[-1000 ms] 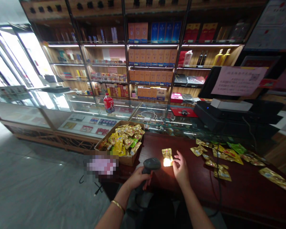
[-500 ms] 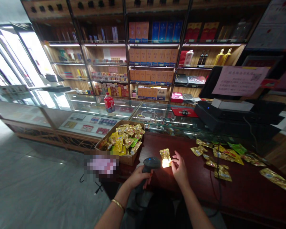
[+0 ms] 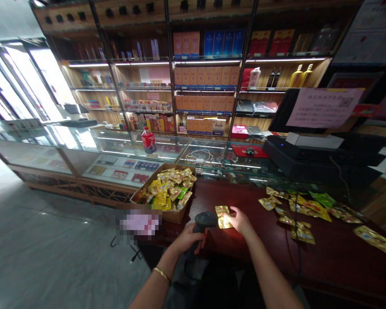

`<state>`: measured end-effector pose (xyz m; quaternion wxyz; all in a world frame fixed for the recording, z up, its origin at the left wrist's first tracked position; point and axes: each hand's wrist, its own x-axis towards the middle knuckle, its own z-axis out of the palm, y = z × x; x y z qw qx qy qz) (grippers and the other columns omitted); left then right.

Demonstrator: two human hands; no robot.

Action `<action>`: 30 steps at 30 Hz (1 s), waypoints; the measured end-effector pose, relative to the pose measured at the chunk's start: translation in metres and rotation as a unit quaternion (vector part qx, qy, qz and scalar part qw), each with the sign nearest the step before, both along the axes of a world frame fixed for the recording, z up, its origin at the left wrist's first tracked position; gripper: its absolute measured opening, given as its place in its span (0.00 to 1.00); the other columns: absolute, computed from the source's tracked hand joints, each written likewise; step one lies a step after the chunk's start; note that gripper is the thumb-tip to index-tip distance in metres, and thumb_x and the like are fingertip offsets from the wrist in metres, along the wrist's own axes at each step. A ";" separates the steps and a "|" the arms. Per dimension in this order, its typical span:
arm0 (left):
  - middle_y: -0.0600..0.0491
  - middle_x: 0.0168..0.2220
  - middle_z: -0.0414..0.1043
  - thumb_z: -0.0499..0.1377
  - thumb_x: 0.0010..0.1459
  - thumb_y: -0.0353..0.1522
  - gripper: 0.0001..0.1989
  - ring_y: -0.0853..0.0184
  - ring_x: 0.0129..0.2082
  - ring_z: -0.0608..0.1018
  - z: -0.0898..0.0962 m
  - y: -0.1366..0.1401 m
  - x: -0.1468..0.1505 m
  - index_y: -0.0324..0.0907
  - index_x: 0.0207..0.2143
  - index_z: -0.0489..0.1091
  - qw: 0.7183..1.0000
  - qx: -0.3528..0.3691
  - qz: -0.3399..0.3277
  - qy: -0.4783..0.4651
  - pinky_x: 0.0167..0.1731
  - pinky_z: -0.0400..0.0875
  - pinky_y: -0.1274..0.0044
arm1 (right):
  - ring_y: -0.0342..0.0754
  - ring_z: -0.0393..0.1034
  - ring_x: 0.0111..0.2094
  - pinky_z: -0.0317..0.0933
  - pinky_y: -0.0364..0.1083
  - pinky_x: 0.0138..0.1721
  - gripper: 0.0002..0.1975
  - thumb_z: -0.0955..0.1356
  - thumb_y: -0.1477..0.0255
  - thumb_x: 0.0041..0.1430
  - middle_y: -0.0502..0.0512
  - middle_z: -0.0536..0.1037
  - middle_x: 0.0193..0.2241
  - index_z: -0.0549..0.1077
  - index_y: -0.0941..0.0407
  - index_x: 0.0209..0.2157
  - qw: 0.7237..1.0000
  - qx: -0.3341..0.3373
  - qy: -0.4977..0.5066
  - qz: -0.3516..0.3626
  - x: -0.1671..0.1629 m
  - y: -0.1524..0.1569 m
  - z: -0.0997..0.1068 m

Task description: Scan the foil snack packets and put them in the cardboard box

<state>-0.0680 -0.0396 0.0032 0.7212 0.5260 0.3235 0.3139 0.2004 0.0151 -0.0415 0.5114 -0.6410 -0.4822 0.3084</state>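
My left hand (image 3: 189, 239) is wrapped around the handle of a black barcode scanner (image 3: 206, 219), whose head points right. Just beyond the scanner's head, a small gold snack packet (image 3: 223, 211) lies on the dark red counter (image 3: 260, 244). My right hand (image 3: 239, 221) grips this packet at its right side, with thumb and fingertips over its edge. To the left stands a cardboard box (image 3: 179, 216) full of gold, yellow and green packets (image 3: 173, 182). More loose gold packets (image 3: 303, 232) are scattered on the counter to the right.
A black cable (image 3: 297, 253) runs across the counter on the right. Behind are a glass display case (image 3: 128, 148) with a red-labelled bottle (image 3: 148, 140), a mouse (image 3: 250, 151) on a red pad, and a monitor (image 3: 283, 113) with a pink sheet. Shelves of boxes line the wall.
My right hand has moved slightly left and its fingers now reach over the packet. The bright scanner light on the packet has dimmed. My left hand keeps the scanner in place.
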 end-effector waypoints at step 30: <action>0.59 0.20 0.70 0.67 0.53 0.40 0.15 0.74 0.14 0.69 0.003 -0.022 0.003 0.39 0.34 0.68 0.994 0.072 0.021 0.081 0.15 0.61 0.83 | 0.60 0.82 0.42 0.76 0.55 0.43 0.25 0.76 0.55 0.47 0.61 0.86 0.40 0.73 0.53 0.44 0.978 0.075 0.194 -0.016 -0.004 -0.027 0.006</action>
